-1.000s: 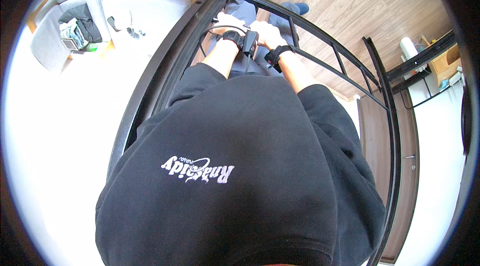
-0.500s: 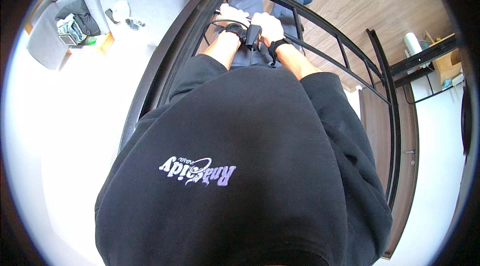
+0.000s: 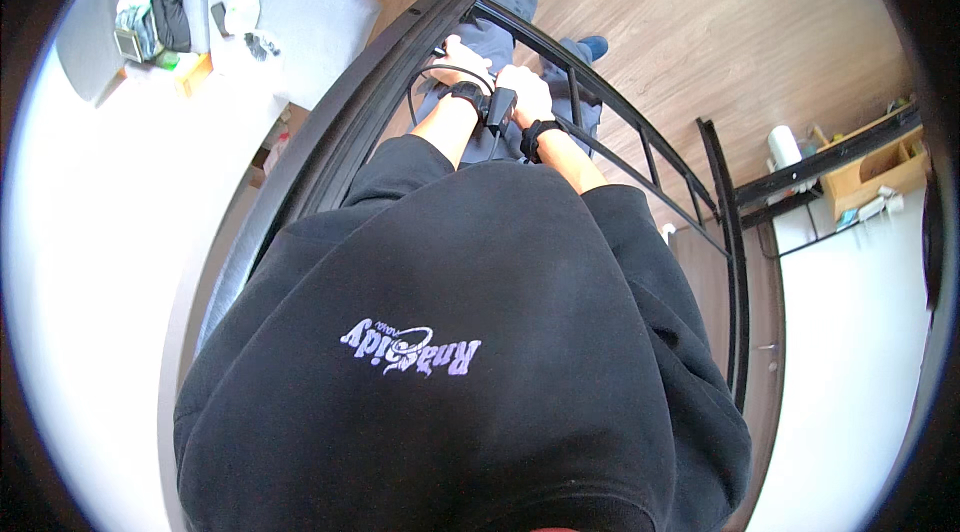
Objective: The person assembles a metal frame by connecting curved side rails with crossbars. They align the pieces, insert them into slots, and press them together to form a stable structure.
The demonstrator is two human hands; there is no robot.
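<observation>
Hands barely shifted since the earlier frame, both still up on the black metal rail (image 3: 600, 97). Left hand (image 3: 462, 60) curled over the rail's top bar, gripping it. Right hand (image 3: 527, 92) closed on the same bar just beside it. Small black device (image 3: 498, 110) sits between the wrists, cable (image 3: 425, 82) looping left. Wooden floor (image 3: 720, 22) below.

Wood plank floor (image 3: 760, 22), grey armchair (image 3: 300, 12) with wooden frame upper left (cluttered), white wall (image 3: 860, 332) right, daylight.
</observation>
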